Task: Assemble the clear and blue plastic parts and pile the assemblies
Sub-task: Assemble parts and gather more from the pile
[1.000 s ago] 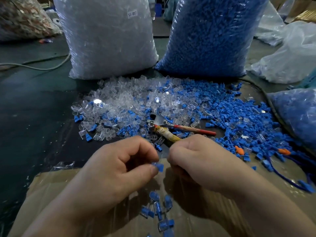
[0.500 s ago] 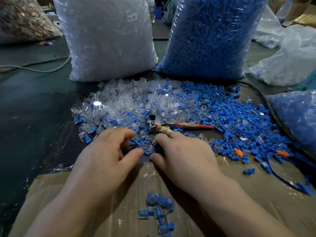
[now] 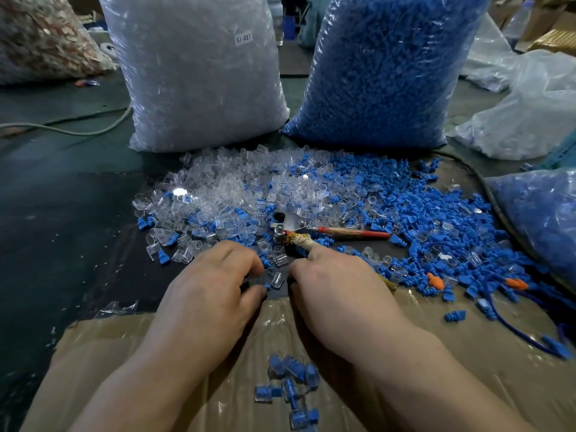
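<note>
Picking from the heap of small clear and blue plastic parts
Left hand pinches a tiny blue plastic piece; right hand grip is hidden (joined pieces lie between the wrists).

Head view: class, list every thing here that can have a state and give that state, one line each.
left hand, pinches a blue part
right hand, fingers curled among loose parts; grip hidden
clear-parts bag, upright, full
blue-parts bag, upright, full
pliers, lying flat among loose parts
assemblies, small pile on cardboard
</note>
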Demonstrator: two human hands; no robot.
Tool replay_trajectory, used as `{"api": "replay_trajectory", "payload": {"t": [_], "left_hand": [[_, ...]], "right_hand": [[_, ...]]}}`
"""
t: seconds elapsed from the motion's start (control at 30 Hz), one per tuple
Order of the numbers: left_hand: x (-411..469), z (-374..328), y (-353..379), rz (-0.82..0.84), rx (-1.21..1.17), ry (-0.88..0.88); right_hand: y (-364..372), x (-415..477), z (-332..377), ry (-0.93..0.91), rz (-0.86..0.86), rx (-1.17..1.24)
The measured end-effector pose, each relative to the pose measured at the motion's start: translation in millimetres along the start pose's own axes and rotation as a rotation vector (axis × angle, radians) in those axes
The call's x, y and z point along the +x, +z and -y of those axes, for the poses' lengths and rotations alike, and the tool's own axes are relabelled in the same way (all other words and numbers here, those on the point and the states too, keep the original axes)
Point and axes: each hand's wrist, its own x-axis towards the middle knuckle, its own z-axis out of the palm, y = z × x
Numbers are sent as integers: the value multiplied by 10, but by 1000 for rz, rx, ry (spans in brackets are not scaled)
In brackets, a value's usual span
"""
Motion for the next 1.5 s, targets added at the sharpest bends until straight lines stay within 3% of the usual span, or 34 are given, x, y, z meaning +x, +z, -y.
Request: {"api": "replay_trajectory", "payload": {"t": [0.2,0.33,0.5,0.57,0.77,0.93,1.13,1.27,1.37,1.5], "left_hand": [[-1,-2,38,-59,-67,-49],[-37,-50,72,-161,-404,-139],[-74,-174,141,-23,-984,-241],[-65,-178,139,-40,-1055,-286],[-68,-211,72,-14,-1147,-421],[-74,-256,21,50,-1084,-435],[-55,-233,-14,108,-1291,-429],[-40,-251,2,86,-1253,-410],[-38,-246,16,41,-1197,-445],[-58,-241,-27,77,-1189,-460]], "right_hand": [[-33,-11,-29,41,-61,134],[-93,-36,-67,134,-106,432],[-132,-111,-17,212,-116,1109],[-140,-138,-21,207,-161,1180],[-79,-157,-29,-46,-343,714],[-33,-143,-17,-155,-394,624],[-29,-137,-36,-170,-413,602],[-34,-143,-73,-190,-405,536],[-39,-105,-182,-57,-363,212],[-21,-36,-427,237,-59,-19]]}}
